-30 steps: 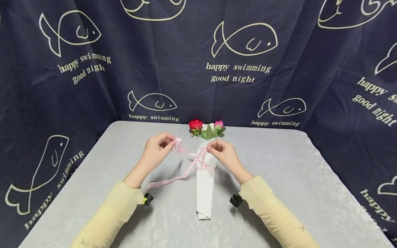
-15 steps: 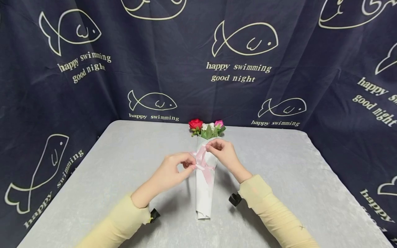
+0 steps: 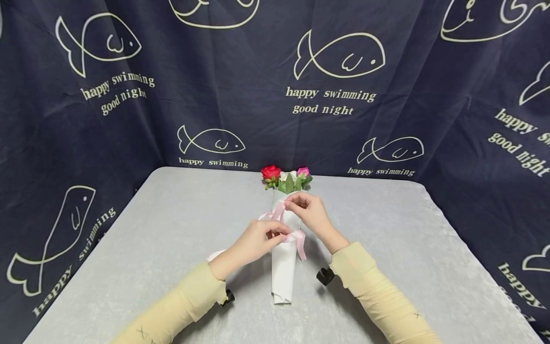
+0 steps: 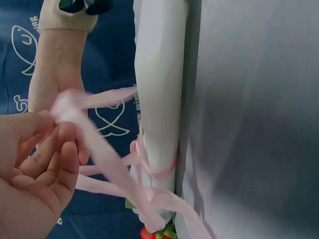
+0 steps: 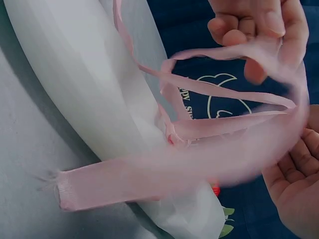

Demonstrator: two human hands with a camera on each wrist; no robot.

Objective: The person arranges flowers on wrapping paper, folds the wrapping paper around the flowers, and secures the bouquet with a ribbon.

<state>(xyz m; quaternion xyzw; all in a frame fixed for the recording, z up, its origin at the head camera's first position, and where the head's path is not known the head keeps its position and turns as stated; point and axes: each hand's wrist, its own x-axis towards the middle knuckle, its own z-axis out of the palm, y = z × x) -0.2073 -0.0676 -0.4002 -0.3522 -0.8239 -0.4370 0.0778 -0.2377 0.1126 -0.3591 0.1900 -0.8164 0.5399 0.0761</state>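
A bouquet in white wrapping paper [image 3: 283, 274] lies along the table, with a red rose [image 3: 270, 172], a white flower [image 3: 287, 176] and a pink one [image 3: 303, 171] at its far end. Pink ribbon [image 5: 114, 181] is tied around the wrap. Above the tie, my right hand [image 3: 312, 215] pinches a ribbon loop [image 3: 279, 210] between thumb and fingertips. My left hand [image 3: 259, 239] pinches another stretch of ribbon [image 4: 102, 149] over the front of the wrap, and its loose end [image 3: 301, 246] hangs to the right. The left hand hides the tie in the head view.
A grey cloth-covered table [image 3: 378, 248] lies under the bouquet. Dark blue curtains [image 3: 266, 95] with white fish prints stand close behind and at both sides. Black wrist cameras [image 3: 325, 276] hang under the cuffs.
My left hand has moved right and toward me, from left of the bouquet to over it, taking the ribbon across the wrap. My right hand has stayed nearly still, holding the loop.
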